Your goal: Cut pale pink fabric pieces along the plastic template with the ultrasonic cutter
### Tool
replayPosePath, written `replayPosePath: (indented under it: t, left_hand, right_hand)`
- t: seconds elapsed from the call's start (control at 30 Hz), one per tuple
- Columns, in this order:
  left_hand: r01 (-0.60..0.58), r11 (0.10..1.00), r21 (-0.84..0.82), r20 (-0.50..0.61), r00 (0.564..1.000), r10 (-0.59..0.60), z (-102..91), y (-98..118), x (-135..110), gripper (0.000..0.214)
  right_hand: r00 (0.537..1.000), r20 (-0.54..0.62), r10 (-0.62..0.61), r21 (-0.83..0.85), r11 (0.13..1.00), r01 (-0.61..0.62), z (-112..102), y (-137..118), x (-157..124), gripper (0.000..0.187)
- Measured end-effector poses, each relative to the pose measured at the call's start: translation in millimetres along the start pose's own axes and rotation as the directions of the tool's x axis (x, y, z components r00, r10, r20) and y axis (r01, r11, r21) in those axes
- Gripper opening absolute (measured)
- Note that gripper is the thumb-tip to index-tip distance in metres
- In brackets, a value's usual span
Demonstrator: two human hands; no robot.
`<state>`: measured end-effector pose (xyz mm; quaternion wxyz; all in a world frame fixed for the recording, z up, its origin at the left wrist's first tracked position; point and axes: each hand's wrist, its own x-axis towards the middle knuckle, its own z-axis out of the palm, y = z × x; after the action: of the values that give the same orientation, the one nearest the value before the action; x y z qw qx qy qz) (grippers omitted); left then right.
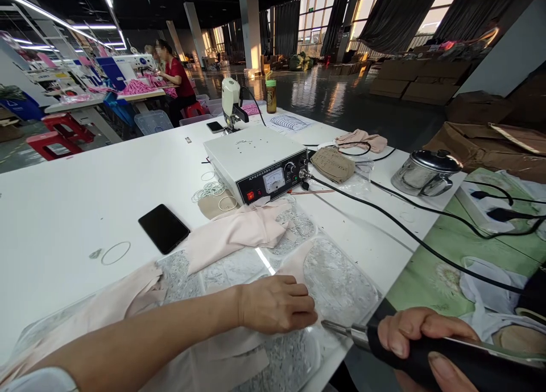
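My left hand [277, 304] lies on pale pink fabric [239, 232] spread over a clear scratched plastic plate [336, 278]; its fingers are together and press the cloth flat near the plate's front edge. My right hand [426, 338] is wrapped round a black handheld tool [443, 360]. The tool's metal tip [336, 326] points left and sits just beside my left fingertips. A black cable [384, 218] runs from the tool side to a white control box [256, 161] with a meter and knobs.
A black phone [164, 228] lies left of the fabric on the white table [77, 210]. White rings [116, 252], a steel pot [426, 173], a tan pad [333, 164] and a bottle [271, 95] stand about. A person in red sits at a far sewing station [174, 82].
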<state>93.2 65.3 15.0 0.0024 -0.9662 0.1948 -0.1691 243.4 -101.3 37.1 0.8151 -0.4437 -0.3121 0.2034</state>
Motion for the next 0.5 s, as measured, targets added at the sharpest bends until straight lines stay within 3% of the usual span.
replayPosePath:
  t: [0.13, 0.33, 0.5]
  left_hand:
    - [-0.003, 1.0, -0.008, -0.009, 1.0, 0.003, 0.3, 0, -1, 0.021]
    - [0.0, 1.0, 0.004, -0.015, 1.0, 0.0, -1.6, 0, 0, 0.021]
    - [0.005, 1.0, 0.005, -0.001, 1.0, -0.005, -2.5, 0, 1, 0.021]
  right_hand:
    - [0.999, -0.036, 0.016, 0.015, 1.0, -0.015, -7, 1, -3, 0.007]
    - [0.997, 0.052, 0.058, -0.006, 0.998, -0.057, -11, 2, -4, 0.005]
    - [0.997, 0.073, 0.023, -0.031, 0.999, -0.021, -4, -1, 0, 0.006]
